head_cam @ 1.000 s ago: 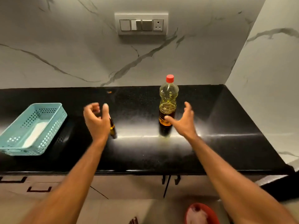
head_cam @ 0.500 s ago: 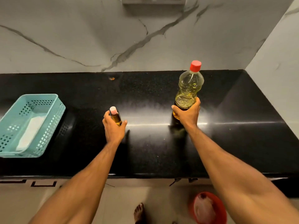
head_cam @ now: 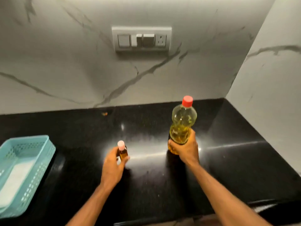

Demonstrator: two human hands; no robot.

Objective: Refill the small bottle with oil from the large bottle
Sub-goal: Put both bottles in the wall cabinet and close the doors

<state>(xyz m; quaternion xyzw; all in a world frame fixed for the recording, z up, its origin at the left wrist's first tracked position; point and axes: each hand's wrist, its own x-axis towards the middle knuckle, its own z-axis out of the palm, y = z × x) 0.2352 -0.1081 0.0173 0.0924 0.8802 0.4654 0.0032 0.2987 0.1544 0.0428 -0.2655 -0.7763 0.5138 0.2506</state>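
Note:
A large clear bottle [head_cam: 182, 123] of yellow oil with a red cap stays upright, and my right hand [head_cam: 185, 149] grips its lower part just above the black counter [head_cam: 81, 132]. To its left is the small amber bottle [head_cam: 122, 150] with a pale pink cap, held upright by my left hand [head_cam: 114, 165], fingers curled round its body. Both caps are on. The bottoms of both bottles are hidden behind my hands.
A light blue perforated basket [head_cam: 47, 149] holding something white stands at the counter's left. Marble walls close the back and the right side. A switch panel [head_cam: 141, 39] is on the back wall. A small orange speck [head_cam: 104, 113] lies near the back wall.
Both hands closed on their bottles and still hold them. The large bottle looks lifted a little off the counter. The camera has tilted up, showing the switch panel again.

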